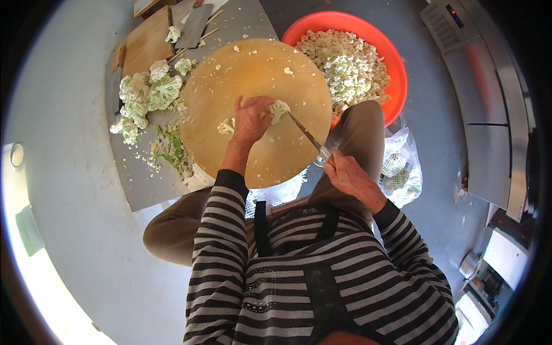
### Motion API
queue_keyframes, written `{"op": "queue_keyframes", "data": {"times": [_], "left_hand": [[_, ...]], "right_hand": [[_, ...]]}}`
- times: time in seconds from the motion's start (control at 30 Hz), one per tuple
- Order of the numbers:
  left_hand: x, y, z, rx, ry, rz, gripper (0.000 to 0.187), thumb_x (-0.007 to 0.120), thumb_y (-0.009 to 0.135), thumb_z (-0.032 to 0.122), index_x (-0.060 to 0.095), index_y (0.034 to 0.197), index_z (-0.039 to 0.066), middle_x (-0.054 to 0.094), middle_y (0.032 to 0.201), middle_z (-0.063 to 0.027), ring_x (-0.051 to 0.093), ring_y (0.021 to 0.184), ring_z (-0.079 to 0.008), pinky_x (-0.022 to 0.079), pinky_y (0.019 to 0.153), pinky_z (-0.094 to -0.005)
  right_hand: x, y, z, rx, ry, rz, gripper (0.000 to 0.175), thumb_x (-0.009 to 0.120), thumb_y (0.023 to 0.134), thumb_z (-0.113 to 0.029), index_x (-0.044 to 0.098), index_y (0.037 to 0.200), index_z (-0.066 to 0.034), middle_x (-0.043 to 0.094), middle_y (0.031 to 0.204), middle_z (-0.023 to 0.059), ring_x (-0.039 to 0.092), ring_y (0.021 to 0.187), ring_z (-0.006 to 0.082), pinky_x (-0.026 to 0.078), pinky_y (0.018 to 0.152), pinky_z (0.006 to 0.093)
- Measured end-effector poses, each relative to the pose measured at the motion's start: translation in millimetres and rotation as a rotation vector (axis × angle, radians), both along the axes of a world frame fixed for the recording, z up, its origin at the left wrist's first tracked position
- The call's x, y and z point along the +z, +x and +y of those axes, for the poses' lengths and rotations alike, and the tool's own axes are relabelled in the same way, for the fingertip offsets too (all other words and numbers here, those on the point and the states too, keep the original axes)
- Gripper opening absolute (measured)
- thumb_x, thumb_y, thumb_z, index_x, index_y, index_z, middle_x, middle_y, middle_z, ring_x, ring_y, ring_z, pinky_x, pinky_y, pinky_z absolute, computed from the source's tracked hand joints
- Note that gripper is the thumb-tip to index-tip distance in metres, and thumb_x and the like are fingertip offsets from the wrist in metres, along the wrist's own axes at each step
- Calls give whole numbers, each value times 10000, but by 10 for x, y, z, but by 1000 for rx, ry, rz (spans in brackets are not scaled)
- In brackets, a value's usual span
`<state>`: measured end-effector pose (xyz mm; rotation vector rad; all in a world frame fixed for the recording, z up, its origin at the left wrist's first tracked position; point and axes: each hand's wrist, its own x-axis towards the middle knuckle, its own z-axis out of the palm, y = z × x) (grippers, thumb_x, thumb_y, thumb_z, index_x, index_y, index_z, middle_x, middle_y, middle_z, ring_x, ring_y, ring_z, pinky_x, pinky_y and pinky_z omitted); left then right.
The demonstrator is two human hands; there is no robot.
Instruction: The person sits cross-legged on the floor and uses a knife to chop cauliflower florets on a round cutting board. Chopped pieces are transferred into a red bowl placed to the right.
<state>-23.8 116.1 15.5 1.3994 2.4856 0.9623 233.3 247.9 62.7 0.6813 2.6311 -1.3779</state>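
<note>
My left hand [255, 117] grips a cauliflower floret [279, 110] over a round wooden chopping board [254, 69]. In my right hand [351, 174] is the handle of a knife [307, 133], its blade seen nearly edge-on and its tip close against that floret. A smaller cauliflower piece [226, 126] lies on the board just left of my left wrist. Small crumbs of cauliflower are scattered over the board. Beyond its right edge stands a red plastic basin [394, 82], heaped with cut cauliflower [349, 64].
Left of the board, several large cauliflower pieces [136, 97] and leafy trimmings [172, 146] lie on a grey tabletop [142, 185]. A cleaver [195, 26], another knife [117, 86] and a rectangular wooden board [144, 43] are farther back. A clear plastic bag [401, 164] sits beside my right knee.
</note>
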Motion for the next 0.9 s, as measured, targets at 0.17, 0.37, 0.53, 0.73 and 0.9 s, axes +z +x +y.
{"op": "queue_keyframes", "data": {"times": [0.17,0.37,0.53,0.73,0.9], "left_hand": [[-108,109,-52,161,-17,101,302,795,659,201,660,924,153,649,942,-16,579,974,-228,278,1031,-508],[-201,182,-60,233,34,125,302,807,652,223,655,903,154,642,910,-14,571,949,-235,284,1018,-519],[-188,178,-52,223,41,95,301,807,650,210,651,900,147,642,907,-14,573,950,-235,283,1022,-515],[-208,165,-22,216,95,63,294,811,641,204,641,873,144,638,895,-16,577,935,-229,272,1040,-507],[-266,175,-92,249,37,62,293,816,632,209,630,848,145,636,892,-11,577,939,-225,263,1053,-514]], "right_hand": [[7,-128,29,27,83,-44,267,528,902,-201,455,866,54,582,711,295,583,704,481,469,621,524],[62,-281,61,82,141,-90,251,516,904,-184,458,851,55,579,700,285,591,689,468,478,608,514],[22,-331,100,124,134,-62,253,519,897,-176,465,840,65,578,696,284,593,692,468,478,613,515],[-230,-559,18,135,92,-86,246,504,894,-164,480,849,76,580,696,275,595,699,469,480,621,511],[-229,-739,24,-91,-147,-209,278,507,913,-197,424,863,63,582,690,239,587,543,364,456,508,428]]}}
